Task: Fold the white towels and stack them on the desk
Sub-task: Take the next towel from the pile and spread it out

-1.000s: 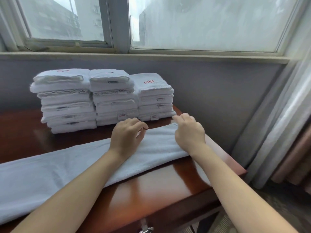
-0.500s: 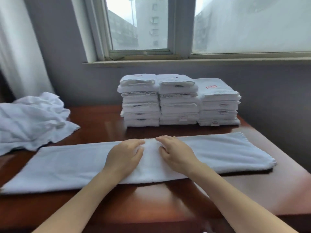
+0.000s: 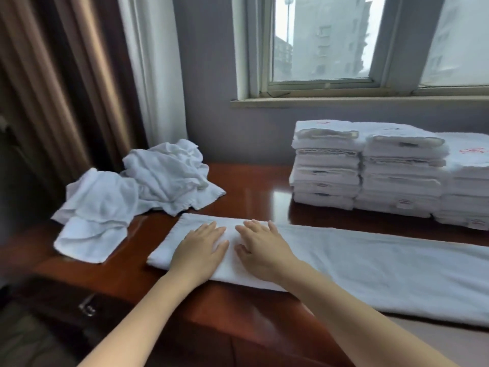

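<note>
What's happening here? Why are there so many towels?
A person is folding white towels on a wooden desk. The left hand and the right hand press flat, side by side, on a long towel laid out as a narrow strip, near its left end. A crumpled pile of towels waits to the left. Neat stacks of folded towels stand at the back, under the window.
</note>
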Tool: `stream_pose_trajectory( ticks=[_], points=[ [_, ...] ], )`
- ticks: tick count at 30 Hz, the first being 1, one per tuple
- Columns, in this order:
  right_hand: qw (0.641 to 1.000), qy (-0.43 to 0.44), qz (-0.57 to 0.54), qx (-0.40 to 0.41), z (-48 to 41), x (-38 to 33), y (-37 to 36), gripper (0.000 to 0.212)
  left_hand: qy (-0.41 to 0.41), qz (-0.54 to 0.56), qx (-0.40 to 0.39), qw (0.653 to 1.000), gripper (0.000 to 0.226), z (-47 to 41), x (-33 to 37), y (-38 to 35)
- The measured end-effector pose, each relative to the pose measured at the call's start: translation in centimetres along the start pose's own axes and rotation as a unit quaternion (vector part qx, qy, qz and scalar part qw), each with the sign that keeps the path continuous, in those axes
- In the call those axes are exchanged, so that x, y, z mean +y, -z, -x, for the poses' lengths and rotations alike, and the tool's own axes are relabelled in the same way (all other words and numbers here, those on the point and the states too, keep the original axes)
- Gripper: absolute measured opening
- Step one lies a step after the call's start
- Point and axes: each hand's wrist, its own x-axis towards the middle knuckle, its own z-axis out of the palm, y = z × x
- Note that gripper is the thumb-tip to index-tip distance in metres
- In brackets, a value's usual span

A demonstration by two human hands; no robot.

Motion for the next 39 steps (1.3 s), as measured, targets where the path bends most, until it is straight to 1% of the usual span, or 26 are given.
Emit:
stream_pose_trajectory(
  ticks=[6,10,12,15,21,25,27,29,31,32,33,34,35,36,37,38,39],
  points=[
    [0.998,-0.025,0.045,-0.039,-1.8,-0.5,-2.3,0.053,0.077,-0.047,-0.011,0.996,0.058,-0.6,-4.0,0.1],
    [0.998,-0.024,0.049,-0.037,-1.9,0.1,-3.0,0.061,0.162,-0.05,-0.02,0.985,0.069,-1.2,-6.2,0.6],
    [0.998,-0.024,0.053,-0.038,-1.8,0.2,-3.1,0.063,0.192,-0.029,0.0,0.981,0.071,-1.4,-6.8,0.7],
    [0.998,-0.026,0.052,-0.038,-1.8,0.1,-3.0,0.063,0.21,0.014,0.059,0.976,0.062,-1.4,-7.0,0.5],
    [0.998,-0.025,0.047,-0.032,-1.8,0.1,-3.2,0.061,0.207,0.045,0.113,0.971,0.055,-1.1,-6.9,0.6],
    [0.999,-0.023,0.037,-0.023,-1.8,0.2,-3.3,0.06,0.178,0.064,0.155,0.97,0.046,-0.6,-6.3,1.0],
    [0.999,-0.021,0.029,-0.009,-1.8,0.2,-3.3,0.058,0.166,0.112,0.168,0.965,0.036,-0.6,-5.8,1.6],
    [1.0,-0.013,0.001,0.015,-1.7,0.2,-3.2,0.052,0.163,0.2,0.177,0.95,0.028,-0.8,-5.0,2.6],
    [0.997,0.003,-0.055,0.045,-1.4,0.2,-2.8,0.047,0.148,0.264,0.194,0.933,0.036,-1.1,-3.7,3.9],
    [0.993,0.004,-0.103,0.06,-1.3,0.1,-2.4,0.046,0.134,0.284,0.199,0.928,0.04,-1.3,-2.9,4.6],
    [0.982,-0.006,-0.175,0.073,-1.1,0.0,-1.8,0.044,0.116,0.3,0.199,0.926,0.045,-1.5,-2.0,5.2],
    [0.959,-0.027,-0.272,0.076,-0.8,-0.1,-0.9,0.042,0.093,0.313,0.193,0.925,0.048,-1.6,-0.9,5.7],
    [0.919,-0.051,-0.384,0.07,-0.5,-0.3,0.1,0.039,0.066,0.324,0.184,0.925,0.049,-1.8,0.3,6.0],
    [0.868,-0.071,-0.488,0.056,-0.3,-0.3,1.2,0.037,0.039,0.334,0.174,0.925,0.05,-1.9,1.6,6.3],
    [0.819,-0.088,-0.566,0.036,-0.1,-0.1,2.3,0.039,0.017,0.341,0.16,0.926,0.051,-2.1,3.0,6.4],
    [0.777,-0.093,-0.622,0.012,0.2,0.3,3.5,0.045,0.0,0.346,0.143,0.927,0.053,-2.1,4.4,6.5],
    [0.745,-0.087,-0.661,-0.006,0.6,1.0,4.6,0.052,-0.014,0.355,0.12,0.927,0.055,-2.1,5.9,6.5]
  ],
)
